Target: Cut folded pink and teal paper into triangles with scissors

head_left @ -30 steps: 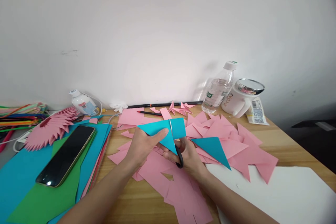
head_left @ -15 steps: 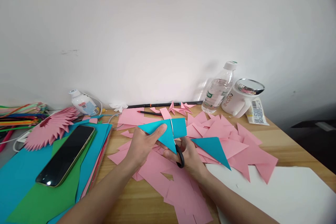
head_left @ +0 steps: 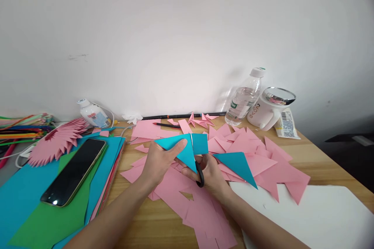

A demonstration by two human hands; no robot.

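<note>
My left hand (head_left: 159, 161) pinches a blue folded paper piece (head_left: 181, 148) at its left part, above the wooden table (head_left: 315, 159). My right hand (head_left: 212, 173) grips black-handled scissors (head_left: 198, 171); their blades point up and run through the blue paper near its middle. A separate blue paper triangle (head_left: 238, 165) lies on pink scraps just right of my right hand. Many pink paper cuttings (head_left: 263, 163) cover the table under and around both hands.
A phone (head_left: 73, 171) lies on stacked blue and green sheets (head_left: 35, 218) at left, beside a pink folded fan shape (head_left: 55, 142) and a glue bottle (head_left: 92, 114). A water bottle (head_left: 245, 97) and white mug (head_left: 269, 111) stand at the back right. A white sheet (head_left: 315, 218) lies at right front.
The scissor blades have crept a little further up through the blue paper. Both hands stay in nearly the same place.
</note>
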